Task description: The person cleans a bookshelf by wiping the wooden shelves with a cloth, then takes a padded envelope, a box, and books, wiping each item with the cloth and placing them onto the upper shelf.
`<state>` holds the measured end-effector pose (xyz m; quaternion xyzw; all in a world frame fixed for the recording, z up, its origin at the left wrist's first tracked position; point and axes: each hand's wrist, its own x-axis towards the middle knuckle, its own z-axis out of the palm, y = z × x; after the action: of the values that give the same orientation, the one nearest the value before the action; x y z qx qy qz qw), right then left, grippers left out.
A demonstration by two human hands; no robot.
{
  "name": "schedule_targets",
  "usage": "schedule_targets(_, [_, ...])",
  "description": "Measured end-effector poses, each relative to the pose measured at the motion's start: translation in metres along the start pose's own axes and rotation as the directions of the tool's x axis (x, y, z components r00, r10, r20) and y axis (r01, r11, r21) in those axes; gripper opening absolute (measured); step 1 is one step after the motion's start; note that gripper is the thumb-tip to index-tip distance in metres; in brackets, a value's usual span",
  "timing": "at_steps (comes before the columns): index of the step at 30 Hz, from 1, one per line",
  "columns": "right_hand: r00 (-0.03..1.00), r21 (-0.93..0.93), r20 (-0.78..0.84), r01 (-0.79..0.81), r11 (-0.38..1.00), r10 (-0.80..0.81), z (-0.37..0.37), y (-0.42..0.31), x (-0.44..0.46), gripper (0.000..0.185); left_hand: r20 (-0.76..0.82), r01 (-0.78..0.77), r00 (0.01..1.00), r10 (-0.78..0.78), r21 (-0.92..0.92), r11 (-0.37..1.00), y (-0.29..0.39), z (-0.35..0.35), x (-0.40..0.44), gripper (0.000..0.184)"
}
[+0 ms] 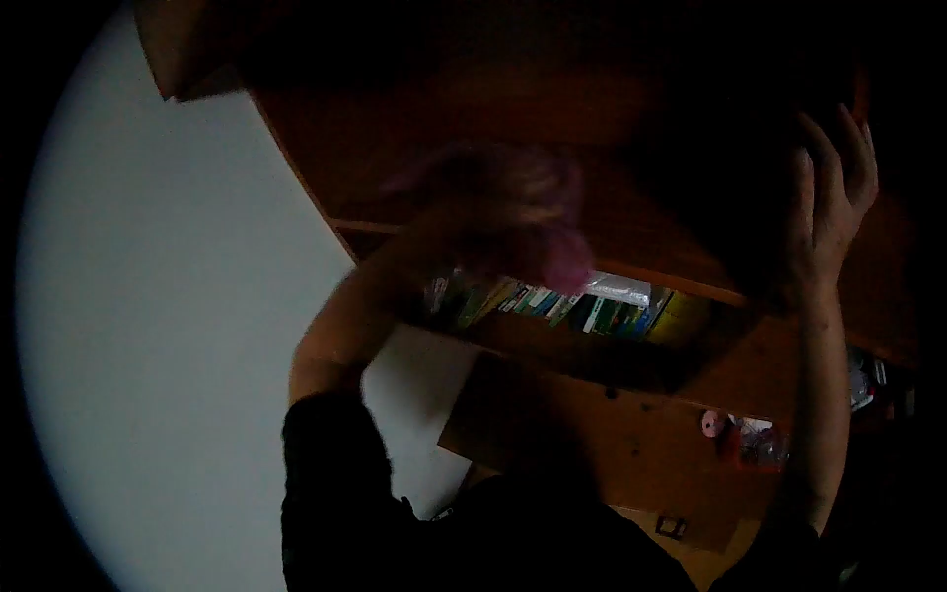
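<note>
A pink cloth (564, 259), smeared by motion, is bunched under and around my left hand (503, 212), which holds it against a dark reddish-brown wooden surface (434, 128). The fingers of that hand are blurred. On the right, my right hand (834, 197) is raised with its fingers apart, close to the dark wood at its edge. Whether it touches the wood is hard to tell in the shadow.
Below the wooden surface, a shelf holds a row of thin books (617, 316) and a clear plastic item (619, 287). Lower right are a pink roll (712, 424) and a clear packet (760, 441). A pale wall (168, 296) fills the left. A box-like object (187, 49) is at the upper left.
</note>
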<state>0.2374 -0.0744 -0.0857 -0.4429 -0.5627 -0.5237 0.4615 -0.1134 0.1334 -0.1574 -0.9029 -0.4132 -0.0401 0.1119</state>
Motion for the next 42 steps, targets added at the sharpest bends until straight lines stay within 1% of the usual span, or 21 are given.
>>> schedule_targets(5, [0.999, -0.134, 0.013, 0.046, 0.99, -0.045, 0.005, 0.004, -0.002, 0.029, -0.093, -0.468, 0.88, 0.466, 0.006, 0.884, 0.129, -0.012, 0.042, 0.071])
schedule_targets(7, [0.997, -0.191, 0.038, 0.069, 0.979, -0.063, 0.005, -0.002, -0.003, 0.029, 0.051, -0.322, 0.938, 0.342, -0.237, 0.917, 0.152, -0.031, 0.038, 0.072])
schedule_targets(10, [0.989, -0.391, 0.121, 0.126, 0.912, -0.085, 0.001, -0.023, -0.002, 0.031, -0.083, -0.314, 0.949, 0.304, -0.357, 0.88, 0.154, -0.033, 0.027, 0.066])
schedule_targets(13, [0.9, 0.076, 0.312, 0.297, 0.952, -0.306, 0.014, -0.061, -0.001, 0.035, -0.212, -0.283, 0.95, 0.229, -0.281, 0.917, 0.147, -0.041, 0.019, 0.05])
schedule_targets(16, [0.816, 0.389, 0.56, -0.103, 0.916, -0.146, 0.054, -0.102, -0.023, 0.046, -0.466, -0.187, 0.884, 0.031, -0.293, 0.938, 0.092, -0.048, -0.018, 0.028])
schedule_targets(17, [0.819, 0.394, 0.555, -0.107, 0.913, -0.144, 0.066, -0.11, -0.024, 0.046, -0.525, -0.153, 0.849, -0.055, -0.344, 0.926, 0.06, -0.046, -0.031, 0.024])
schedule_targets(19, [0.498, 0.48, 0.84, -0.496, 0.724, -0.216, 0.089, -0.12, -0.022, 0.062, -0.751, -0.122, 0.65, -0.116, -0.254, 0.96, -0.008, -0.021, -0.052, 0.022])
schedule_targets(20, [0.503, 0.488, 0.835, -0.485, 0.726, -0.225, 0.093, -0.129, -0.021, 0.062, -0.775, -0.099, 0.62, -0.125, -0.235, 0.967, -0.047, -0.012, -0.064, 0.023])
schedule_targets(22, [0.275, 0.316, 0.931, -0.284, 0.905, -0.239, 0.096, -0.152, -0.021, 0.071, -0.866, 0.046, 0.492, -0.084, -0.07, 0.996, -0.095, -0.016, -0.097, 0.029])
schedule_targets(23, [0.278, 0.323, 0.928, -0.267, 0.908, -0.248, 0.103, -0.155, -0.023, 0.071, -0.915, 0.181, 0.402, -0.018, 0.06, 0.982, -0.103, -0.021, -0.11, 0.035])
schedule_targets(24, [0.248, 0.465, 0.879, -0.254, 0.848, -0.407, 0.11, -0.162, -0.022, 0.071, -0.921, 0.188, 0.388, -0.022, 0.056, 0.981, -0.12, -0.024, -0.118, 0.035])
schedule_targets(25, [0.209, 0.591, 0.807, -0.243, 0.77, -0.553, 0.12, -0.168, -0.022, 0.072, -0.972, 0.202, 0.188, -0.141, -0.102, 0.974, -0.134, -0.021, -0.12, 0.041])
schedule_targets(26, [0.196, 0.592, 0.805, -0.235, 0.771, -0.559, 0.134, -0.17, -0.025, 0.072, -0.964, 0.189, -0.006, -0.264, -0.261, 0.947, -0.142, -0.015, -0.116, 0.048])
schedule_targets(27, [0.216, 0.703, 0.71, -0.188, 0.685, -0.67, 0.143, -0.179, -0.022, 0.07, -0.962, 0.194, -0.014, -0.274, -0.271, 0.943, -0.15, -0.022, -0.113, 0.048])
schedule_targets(29, [0.218, 0.806, 0.591, -0.124, 0.579, -0.777, 0.161, -0.2, -0.012, 0.069, -0.977, 0.314, 0.136, -0.163, -0.114, 0.942, -0.171, -0.042, -0.1, 0.056])
schedule_targets(31, [0.253, 0.879, 0.452, -0.285, 0.381, -0.855, 0.178, -0.235, 0.001, 0.066, -0.982, 0.376, 0.134, -0.134, -0.075, 0.924, -0.184, -0.047, -0.088, 0.055])
schedule_targets(32, [0.247, 0.881, 0.449, -0.282, 0.379, -0.859, 0.19, -0.257, 0.007, 0.066, -0.984, 0.422, 0.148, -0.1, -0.028, 0.906, -0.194, -0.047, -0.087, 0.054])
schedule_targets(35, [0.287, 0.913, 0.373, -0.286, 0.293, -0.882, 0.229, -0.309, 0.009, 0.064, -0.984, 0.324, 0.175, 0.013, 0.07, 0.943, -0.205, -0.03, -0.088, 0.054])
schedule_targets(37, [0.413, 0.971, 0.17, -0.227, 0.079, -0.895, 0.25, -0.344, 0.011, 0.06, -0.985, 0.26, 0.17, 0.019, 0.064, 0.964, -0.21, -0.029, -0.091, 0.053])
schedule_targets(39, [0.362, 0.966, 0.189, -0.238, 0.105, -0.913, 0.269, -0.372, 0.015, 0.059, -0.986, 0.199, 0.161, 0.033, 0.066, 0.978, -0.21, -0.032, -0.097, 0.052])
schedule_targets(42, [0.306, 0.955, 0.172, -0.287, 0.081, -0.936, 0.291, -0.391, 0.028, 0.056, -0.962, 0.259, 0.271, -0.01, 0.063, 0.964, -0.211, -0.037, -0.103, 0.051])
